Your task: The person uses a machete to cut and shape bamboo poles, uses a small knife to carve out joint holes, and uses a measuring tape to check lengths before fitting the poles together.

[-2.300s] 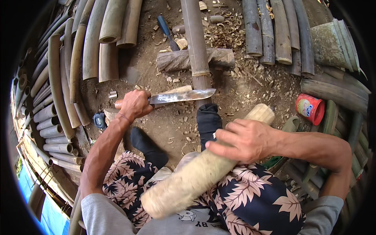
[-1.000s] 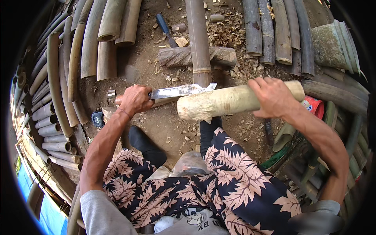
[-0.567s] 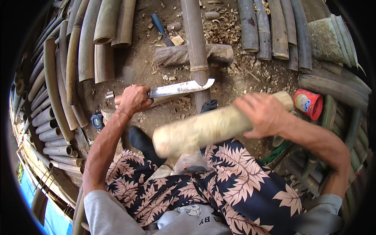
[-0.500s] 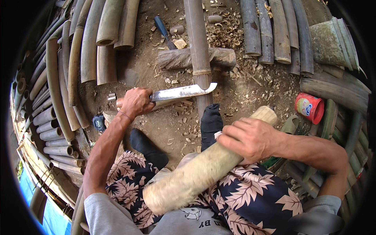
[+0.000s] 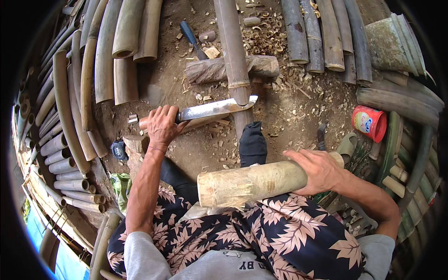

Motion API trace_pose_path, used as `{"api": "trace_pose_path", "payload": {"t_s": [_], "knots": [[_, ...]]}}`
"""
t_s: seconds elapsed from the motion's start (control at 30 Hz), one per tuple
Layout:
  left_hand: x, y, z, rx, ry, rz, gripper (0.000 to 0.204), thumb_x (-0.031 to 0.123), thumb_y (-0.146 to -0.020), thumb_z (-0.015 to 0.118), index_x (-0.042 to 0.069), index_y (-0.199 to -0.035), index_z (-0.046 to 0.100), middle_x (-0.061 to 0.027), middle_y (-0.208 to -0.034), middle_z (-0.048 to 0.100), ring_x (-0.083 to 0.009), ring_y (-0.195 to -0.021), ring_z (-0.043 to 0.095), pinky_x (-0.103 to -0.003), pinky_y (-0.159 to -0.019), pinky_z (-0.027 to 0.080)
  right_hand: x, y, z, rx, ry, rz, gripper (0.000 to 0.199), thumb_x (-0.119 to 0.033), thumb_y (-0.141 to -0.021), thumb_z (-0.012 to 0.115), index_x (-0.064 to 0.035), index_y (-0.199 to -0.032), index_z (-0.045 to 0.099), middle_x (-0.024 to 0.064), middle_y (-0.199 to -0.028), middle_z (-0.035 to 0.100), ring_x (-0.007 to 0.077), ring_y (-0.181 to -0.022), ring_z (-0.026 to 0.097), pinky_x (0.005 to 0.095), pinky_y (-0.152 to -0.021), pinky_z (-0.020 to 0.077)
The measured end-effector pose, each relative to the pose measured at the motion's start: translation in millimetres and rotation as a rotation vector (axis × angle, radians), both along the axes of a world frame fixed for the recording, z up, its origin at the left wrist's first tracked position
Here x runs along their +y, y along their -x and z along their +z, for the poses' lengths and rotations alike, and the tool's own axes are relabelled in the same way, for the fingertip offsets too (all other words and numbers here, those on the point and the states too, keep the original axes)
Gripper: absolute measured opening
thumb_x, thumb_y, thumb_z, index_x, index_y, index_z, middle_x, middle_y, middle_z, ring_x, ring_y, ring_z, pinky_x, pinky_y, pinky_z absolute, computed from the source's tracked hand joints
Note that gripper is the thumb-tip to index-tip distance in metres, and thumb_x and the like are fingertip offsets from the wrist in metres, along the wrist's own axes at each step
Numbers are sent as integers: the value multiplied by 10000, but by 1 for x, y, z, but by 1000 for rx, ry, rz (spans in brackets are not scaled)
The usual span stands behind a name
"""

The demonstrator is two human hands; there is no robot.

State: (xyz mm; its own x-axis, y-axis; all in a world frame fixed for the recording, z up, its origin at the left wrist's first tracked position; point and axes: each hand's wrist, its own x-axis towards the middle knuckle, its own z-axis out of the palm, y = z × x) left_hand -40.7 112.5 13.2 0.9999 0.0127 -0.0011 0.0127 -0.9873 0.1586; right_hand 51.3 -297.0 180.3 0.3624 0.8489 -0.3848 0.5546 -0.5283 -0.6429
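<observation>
My left hand (image 5: 163,122) is closed round the wooden handle of a machete (image 5: 210,109) with a hooked tip. Its blade lies across a long bamboo pole (image 5: 232,56), near a notch in it. Under the pole lies a short, rough log (image 5: 205,71). A black-covered foot (image 5: 252,144) is at the pole's near end. Over my lap, my right hand (image 5: 318,169) grips a thick, pale wooden club (image 5: 252,185) near its right end. The club's wide, frayed end points left and is apart from the machete.
Bamboo lengths (image 5: 126,28) are stacked at the left, with more bamboo (image 5: 295,32) at the back right. A blue-handled tool (image 5: 188,32) lies beyond the log. Wood shavings (image 5: 266,37) litter the dirt. At the right are a red tub (image 5: 368,122) and a worn bucket (image 5: 392,44).
My right hand has shifted right and down, and the club has turned from a steep slant to nearly level, its wide end rising. My left hand keeps the machete at the pole.
</observation>
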Motion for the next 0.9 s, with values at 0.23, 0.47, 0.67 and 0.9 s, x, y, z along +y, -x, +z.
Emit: {"api": "trace_pose_path", "payload": {"t_s": [0.23, 0.47, 0.67, 0.9], "knots": [[31, -55, 34, 471, 294, 27, 593, 638, -808, 667, 53, -868, 747, -192, -655, 639, -385, -681, 662, -450, -635, 510, -49, 24, -4, 304, 135, -408, 824, -340, -561, 887, 13, -1225, 550, 196, -1070, 661, 346, -995, 673, 409, -876, 527], [47, -68, 49, 426, 391, 1, 667, 692, -808, 639, 34, -827, 743, -148, -564, 576, -314, -570, 621, -424, -584, 480, -54, 3, 9, 388, 44, -806, 905, -326, -587, 891, 53, -1302, 485, 174, -1172, 634, 231, -1072, 623, 360, -952, 476], [57, -91, 48, 423, 196, -63, 724, 721, -849, 576, 22, -694, 687, -127, -461, 475, -291, -477, 547, -445, -527, 430, -34, -32, 20, 483, -134, -957, 967, -297, -643, 860, 59, -1403, 380, 138, -1267, 568, 199, -1150, 552, 347, -1010, 428], [57, -96, 50, 429, 112, -102, 737, 729, -861, 558, 39, -611, 619, -121, -428, 407, -294, -427, 465, -436, -486, 405, -15, -47, 24, 364, -224, -917, 889, -375, -664, 819, 51, -1329, 413, 158, -1080, 628, 229, -895, 669, 358, -809, 557]]}}
